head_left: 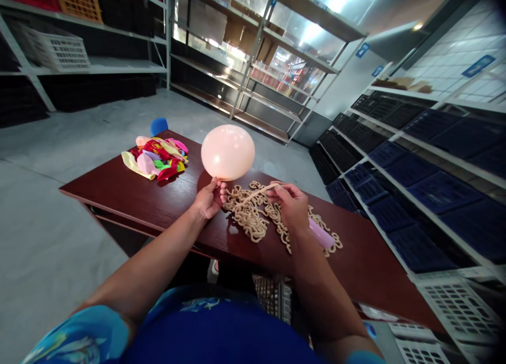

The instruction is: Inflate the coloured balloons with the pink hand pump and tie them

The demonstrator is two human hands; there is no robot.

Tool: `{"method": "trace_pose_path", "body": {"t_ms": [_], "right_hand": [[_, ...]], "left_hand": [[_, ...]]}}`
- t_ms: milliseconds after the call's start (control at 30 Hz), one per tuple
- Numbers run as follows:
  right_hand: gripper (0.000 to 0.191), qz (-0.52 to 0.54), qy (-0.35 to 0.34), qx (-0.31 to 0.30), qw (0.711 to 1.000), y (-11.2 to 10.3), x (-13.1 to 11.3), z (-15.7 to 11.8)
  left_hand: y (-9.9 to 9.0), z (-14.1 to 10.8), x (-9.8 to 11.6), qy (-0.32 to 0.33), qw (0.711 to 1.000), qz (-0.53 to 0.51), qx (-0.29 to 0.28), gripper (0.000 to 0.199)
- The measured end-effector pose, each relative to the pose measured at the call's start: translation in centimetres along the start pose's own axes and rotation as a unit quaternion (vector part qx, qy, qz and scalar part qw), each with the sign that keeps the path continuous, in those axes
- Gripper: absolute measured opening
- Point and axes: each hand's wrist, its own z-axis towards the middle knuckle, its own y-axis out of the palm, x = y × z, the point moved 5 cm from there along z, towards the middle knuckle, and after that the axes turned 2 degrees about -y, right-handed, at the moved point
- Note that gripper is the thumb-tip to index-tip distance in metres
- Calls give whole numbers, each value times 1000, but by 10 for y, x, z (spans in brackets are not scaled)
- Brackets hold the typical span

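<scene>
An inflated pale pink balloon point(228, 152) stands upright over the dark wooden table point(106, 182). My left hand point(211, 198) pinches its neck from below, with the fingers closed. To the right, my right hand point(290, 200) pinches one end of a beige cord point(259, 194) between thumb and fingers. This cord slants down left towards a tangled heap of beige rope point(253, 224) lying between and under my hands. A light purple cylinder point(321, 234) rests among the rope, partly behind my right wrist.
Several uninflated coloured balloons point(158, 156) lie at the table's left end. A blue round-topped object point(158, 126) shows behind that end. Metal shelves point(256, 90) stand beyond, and dark blue crates point(419, 185) fill shelving on the right. White baskets point(460, 308) sit lower right.
</scene>
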Motion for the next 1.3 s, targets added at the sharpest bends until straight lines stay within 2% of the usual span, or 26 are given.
{"method": "trace_pose_path", "body": {"t_ms": [100,167,200,267,333,367,433,467,533,600,667,733,833,867,933,1000,1067,1100,1167,1233,1267,1300], "right_hand": [[17,-10,-55,5,998,13,-8,-6],[12,-105,-147,-30,983,27,-15,-14],[10,-170,-199,-67,963,37,-17,-21],[11,-303,-285,-160,895,59,-15,-37],[13,-401,-335,-227,822,74,-7,-52],[13,-430,-351,-244,795,78,-4,-58],[12,-442,-375,-259,772,80,-1,-67],[12,-426,-383,-261,777,79,-1,-70],[11,-372,-369,-238,818,70,-2,-69],[15,-329,-308,-187,873,60,2,-61],[18,-315,-236,-159,905,56,15,-53],[24,-312,-215,-180,908,65,28,-48],[44,-294,-247,-250,889,89,40,-47],[43,-291,-250,-269,883,95,43,-47],[28,-302,-232,-291,878,98,44,-44],[17,-317,-195,-294,880,91,41,-38],[23,-317,-151,-296,888,77,32,-30],[25,-310,-127,-296,894,70,26,-26],[30,-277,-75,-294,912,59,12,-19],[32,-205,-36,-285,936,58,-6,-14],[32,-162,-25,-282,945,64,-15,-13],[32,-123,-21,-282,951,72,-23,-13]], "left_hand": [[8,-8,-7,-31,998,50,35,21],[14,-15,-13,-44,992,95,67,22],[16,-19,-16,-53,988,117,82,22],[18,-27,-21,-65,980,155,106,23],[16,-33,-24,-60,975,177,122,22],[14,-35,-24,-48,974,182,130,22],[8,-38,-23,-26,972,182,145,21],[5,-40,-22,-23,972,181,148,20],[2,-42,-20,-31,973,178,146,17],[1,-44,-16,-35,974,172,145,15],[2,-46,-12,-32,977,161,137,16],[4,-48,-12,-38,981,149,116,18],[9,-51,-14,-66,986,130,76,21],[10,-52,-13,-68,987,129,69,21],[9,-52,-6,-53,986,146,66,21],[2,-51,7,-12,976,200,87,21],[-7,-49,26,47,941,309,130,23],[-12,-49,35,82,907,384,152,24],[-15,-48,50,147,802,550,181,26],[-11,-49,53,181,689,681,170,25],[-8,-49,49,182,649,723,152,25],[-5,-49,44,176,621,751,134,24]]}}
